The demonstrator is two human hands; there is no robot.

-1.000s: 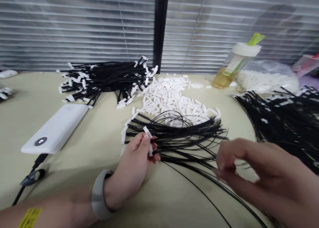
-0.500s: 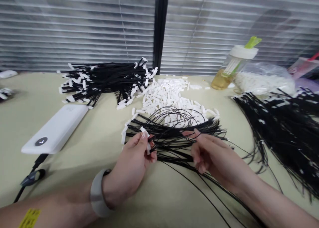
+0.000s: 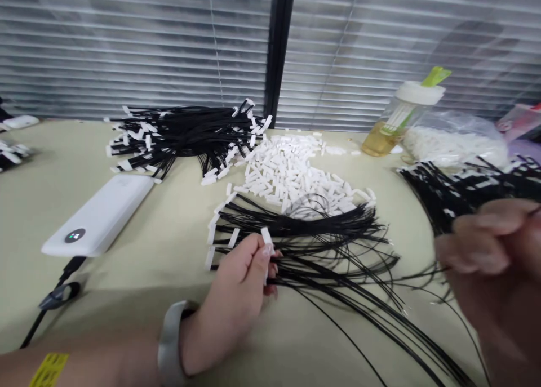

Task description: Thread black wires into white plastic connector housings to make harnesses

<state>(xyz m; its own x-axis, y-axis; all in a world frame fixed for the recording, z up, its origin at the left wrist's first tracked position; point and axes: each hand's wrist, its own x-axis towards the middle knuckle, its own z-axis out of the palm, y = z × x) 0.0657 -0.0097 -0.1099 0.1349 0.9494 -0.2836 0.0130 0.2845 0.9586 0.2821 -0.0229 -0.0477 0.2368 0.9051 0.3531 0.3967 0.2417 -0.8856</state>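
A person's left hand (image 3: 236, 288) gripped a white connector (image 3: 266, 238) above a counter (image 3: 131, 285), its fingers clamped on the piece and the thumb laid against it. The connector stood tilted, its upper end showing above the thumb, near the front middle of the counter. Black wires (image 3: 355, 294) ran from the grip toward the lower right, fanning out as they went.

The right hand (image 3: 492, 257), blurred, was raised at the right side, well apart from the left. Its fingers were bent inward; whether they met or held anything could not be told.

Just beyond the left hand lay a near bundle (image 3: 296, 223) of black wires, white ends lined up at its left. Behind it spread a pile (image 3: 287, 170) of small white pieces, and farther left a far bundle (image 3: 186, 130) of black wires with white ends on both sides. Another dark bundle (image 3: 426, 192) lay at right, partly hidden by the right hand.

A white power bank (image 3: 101, 215) sat at left, a black cable (image 3: 70, 268) at its near end. At the back right, a tilted bottle (image 3: 401, 119) held yellowish liquid beside a clear bag (image 3: 459, 142) of white pieces. Blinds (image 3: 127, 43) covered the window behind. A gray band (image 3: 169, 342) circled the left wrist.
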